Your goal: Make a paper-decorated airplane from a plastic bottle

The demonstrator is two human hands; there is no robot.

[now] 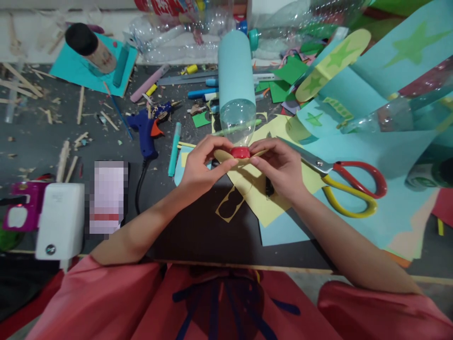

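A clear plastic bottle wrapped in light blue paper lies on the table, its red cap toward me. My left hand and my right hand pinch the two sides of a small yellow paper piece at the cap. The paper's middle is just under the cap; whether it is stuck there I cannot tell. Under my right hand lies a yellow paper sheet on blue paper. Scissors with red and yellow handles rest to the right of that hand.
A blue glue gun and a teal marker lie left of my hands. Further left are a phone and a white power bank. Plastic bottles line the back. Blue paper shapes with green stars stand at right.
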